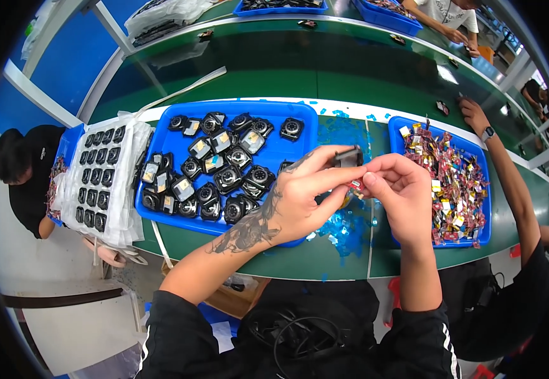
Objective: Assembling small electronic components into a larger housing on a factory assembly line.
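My left hand (306, 192) grips a black square watch case (349, 156), which stands up between the fingers and is partly hidden by them. Thumb and forefinger of my right hand (406, 189) are pinched together, meeting the left fingertips just below the case. At that pinch a small red circuit part (356, 186) peeks out, mostly covered by the fingers. Both hands are above the green table, between a blue tray (309, 120) of black watch cases (228, 179) on the left and a blue bin (486, 189) heaped with red circuit parts (445, 183) on the right.
Bits of blue film (344, 230) are scattered on the table (385, 262). A white tray (75, 189) with rows of black cases stands at far left. Beyond runs a green belt (255, 72) with a few small parts. A neighbour's arm (508, 164) reaches over it from the right.
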Motion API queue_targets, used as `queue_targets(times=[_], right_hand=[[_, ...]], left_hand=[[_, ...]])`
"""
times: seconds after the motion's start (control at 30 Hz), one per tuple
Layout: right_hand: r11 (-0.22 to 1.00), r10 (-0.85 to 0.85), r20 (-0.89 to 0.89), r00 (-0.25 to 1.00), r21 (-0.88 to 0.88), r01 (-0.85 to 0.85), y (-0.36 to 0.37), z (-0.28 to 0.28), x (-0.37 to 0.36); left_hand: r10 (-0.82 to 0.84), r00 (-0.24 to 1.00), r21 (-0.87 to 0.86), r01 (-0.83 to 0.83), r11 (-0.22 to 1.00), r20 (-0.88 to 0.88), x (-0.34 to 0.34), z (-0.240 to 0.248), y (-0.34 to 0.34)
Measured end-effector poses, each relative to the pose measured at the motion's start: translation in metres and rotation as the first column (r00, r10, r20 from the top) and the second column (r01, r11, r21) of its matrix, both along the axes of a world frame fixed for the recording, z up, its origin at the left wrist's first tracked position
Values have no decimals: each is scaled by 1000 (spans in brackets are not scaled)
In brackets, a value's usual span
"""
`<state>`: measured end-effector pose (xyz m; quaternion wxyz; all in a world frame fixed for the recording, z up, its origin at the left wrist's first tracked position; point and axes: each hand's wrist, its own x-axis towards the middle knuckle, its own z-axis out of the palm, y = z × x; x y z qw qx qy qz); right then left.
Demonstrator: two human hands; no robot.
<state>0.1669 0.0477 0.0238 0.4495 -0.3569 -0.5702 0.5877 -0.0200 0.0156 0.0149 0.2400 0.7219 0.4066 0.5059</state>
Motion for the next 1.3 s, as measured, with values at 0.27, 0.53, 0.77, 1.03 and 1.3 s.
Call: queue_targets(times=[0.27, 0.53, 0.77, 1.03, 1.3], right_hand=[[995, 76, -47, 996, -65, -79, 2, 1, 3], [964, 10, 110, 994, 264, -39, -3, -7, -4], [987, -72, 83, 994, 147, 60, -8, -4, -13], [927, -192, 109, 975, 347, 144, -8, -12, -17], [959, -137, 129, 982, 264, 99, -5, -6, -10]], left_hand=[[29, 999, 42, -27, 999, -44, -5, 0, 2], [52, 804, -615, 410, 673, 593, -5, 1, 2], [-4, 794, -542, 420, 728, 608, -4, -1, 1], [-87, 782, -411, 415, 812, 617, -1, -2, 2], [-73, 783, -414, 402, 817, 617, 0, -4, 3]])
